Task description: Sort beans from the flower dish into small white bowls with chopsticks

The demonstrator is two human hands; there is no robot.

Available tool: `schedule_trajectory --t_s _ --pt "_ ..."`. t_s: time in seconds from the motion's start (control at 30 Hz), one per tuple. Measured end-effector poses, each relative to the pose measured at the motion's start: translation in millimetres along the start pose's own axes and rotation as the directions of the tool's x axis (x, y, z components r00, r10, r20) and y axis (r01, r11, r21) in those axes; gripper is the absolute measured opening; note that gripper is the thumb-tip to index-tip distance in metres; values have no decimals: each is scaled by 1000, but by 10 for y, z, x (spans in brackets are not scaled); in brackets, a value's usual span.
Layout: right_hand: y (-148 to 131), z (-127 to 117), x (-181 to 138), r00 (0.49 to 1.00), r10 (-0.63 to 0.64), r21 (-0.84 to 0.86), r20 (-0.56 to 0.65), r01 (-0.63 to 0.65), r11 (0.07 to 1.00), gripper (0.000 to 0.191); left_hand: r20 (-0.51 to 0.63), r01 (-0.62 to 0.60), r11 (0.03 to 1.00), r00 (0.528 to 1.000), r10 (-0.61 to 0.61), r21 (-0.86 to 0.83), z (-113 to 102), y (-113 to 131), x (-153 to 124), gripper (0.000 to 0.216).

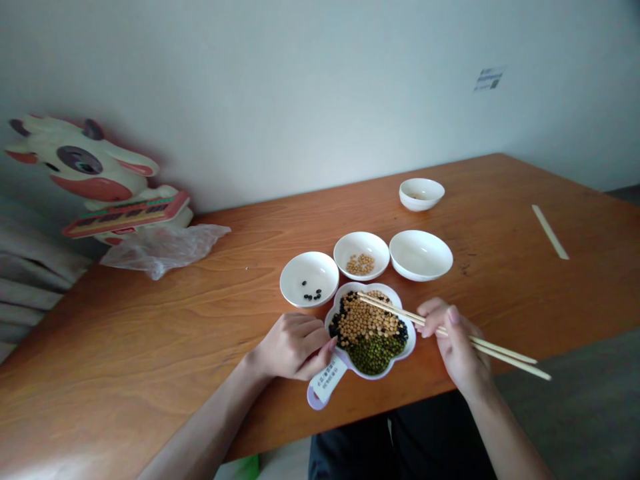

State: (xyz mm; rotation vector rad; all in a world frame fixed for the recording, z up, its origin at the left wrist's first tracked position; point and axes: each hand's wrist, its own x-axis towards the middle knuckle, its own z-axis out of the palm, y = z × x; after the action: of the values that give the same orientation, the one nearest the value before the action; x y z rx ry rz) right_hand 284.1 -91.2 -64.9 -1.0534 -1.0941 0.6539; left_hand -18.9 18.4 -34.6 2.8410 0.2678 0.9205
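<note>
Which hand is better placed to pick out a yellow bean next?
Probably the right hand: it holds the chopsticks, tips by the yellow beans in the dish. The left hand, at the dish's rim, has none.

A pale-purple-and-white, flower-shaped dish (373, 377) is sitting upright on the worktop (175, 333), its label-bearing handle pointing toward the near left. Round tan beans (367, 325) are covering its middle; small green beans (377, 353) are occupying its near portion; glossy black beans (403, 331) are showing along both sides. Two slender, pale wooden chopsticks (395, 309) are slanting across the far portion, tips nearly meeting.
</note>
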Motion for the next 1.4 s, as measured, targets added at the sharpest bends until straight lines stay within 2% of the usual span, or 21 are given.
schedule_trajectory --t_s 0.17,0.43,0.63,0.7,0.83,0.93,1.17,1.4 --pt "-58 31 -40 998 61 -5 6 -61 998 49 57 -27 998 998 24 56 -37 -7 -57 33" --pt "-56 9 -58 996 89 -61 -23 -90 994 48 70 1 998 998 -5 65 -39 -19 -55 37" --pt "-50 -10 -67 996 82 -98 -29 -84 992 48 92 181 981 980 -175 -73 4 48 -67 41" --pt "-50 -13 -72 996 79 -106 -29 -82 991 50 134 283 947 955 -264 -150 17 70 -77 45" --pt "-51 -22 -85 996 81 -128 -28 -84 988 51 241 509 822 857 -455 -257 25 79 -99 54" --pt "-58 -18 -87 996 78 -141 -32 -82 987 47 249 580 769 813 -526 -270 27 77 -101 54" --pt "-133 24 -82 1000 31 -103 1 -30 994 62 249 605 782 788 -563 -148 40 86 -81 50" --pt "-204 60 -104 998 -29 -86 49 34 996 69 242 584 798 804 -543 -151 22 87 -71 49"
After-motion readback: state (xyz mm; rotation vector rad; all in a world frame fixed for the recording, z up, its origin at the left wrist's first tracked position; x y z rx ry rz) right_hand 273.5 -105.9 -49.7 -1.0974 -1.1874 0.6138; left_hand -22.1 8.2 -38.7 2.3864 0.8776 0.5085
